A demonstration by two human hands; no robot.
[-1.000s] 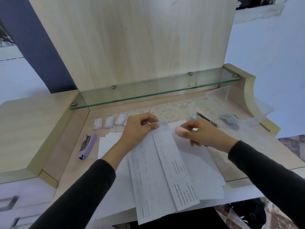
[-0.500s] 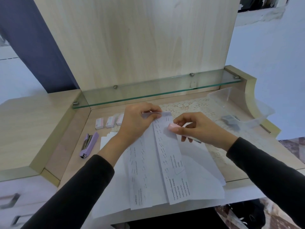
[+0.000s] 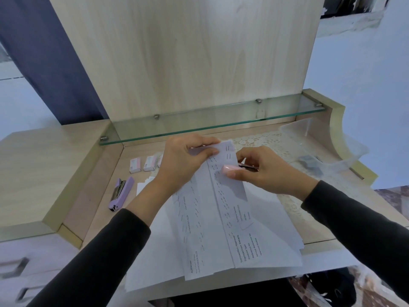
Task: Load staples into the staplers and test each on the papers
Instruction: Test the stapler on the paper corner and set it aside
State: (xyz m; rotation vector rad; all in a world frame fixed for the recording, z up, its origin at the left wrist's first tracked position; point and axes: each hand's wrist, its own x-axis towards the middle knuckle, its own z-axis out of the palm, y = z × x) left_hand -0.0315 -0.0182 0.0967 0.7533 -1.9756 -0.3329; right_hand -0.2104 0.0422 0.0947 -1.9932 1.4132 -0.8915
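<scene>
Left hand (image 3: 186,160) pinched the folded papers' (image 3: 221,207) far edge while the right hand (image 3: 254,171) gripped a pink stapler (image 3: 230,168) on them, testing; squeezing seemed next.

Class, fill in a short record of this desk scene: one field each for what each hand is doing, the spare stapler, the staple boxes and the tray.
left hand: pinches the top edge of the papers
right hand: holds the pink stapler on the papers
purple stapler: lies open at the desk's left
staple boxes: in a row behind the purple stapler
tray: clear, at right rear, a dark item inside
</scene>
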